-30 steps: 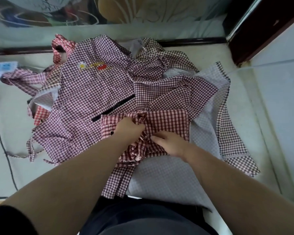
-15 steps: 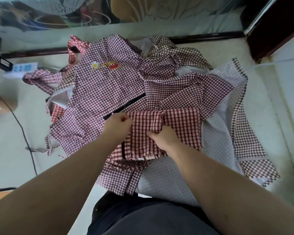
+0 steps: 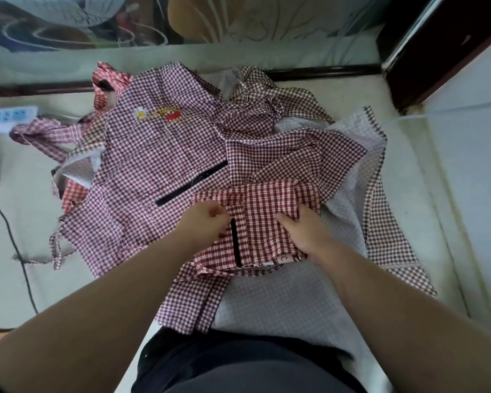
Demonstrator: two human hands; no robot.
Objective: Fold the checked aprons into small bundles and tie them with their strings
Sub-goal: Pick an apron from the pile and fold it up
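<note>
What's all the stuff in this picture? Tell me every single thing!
folded apron: one, red and white check, front middle, under both hands
daisy apron: one, maroon check with a flower patch, spread out in the middle
apron pile: several, red and brown checks, tangled behind and to the left; exact count unclear
pale cloth: one, faint check, nearest, under the folded apron
power strip: one, white, far left
cable: one, black, left side
dark clothes: one, black, bottom middle, on the person
left hand: one, bare, pinches the folded apron's left edge
right hand: one, bare, grips its right part
</note>
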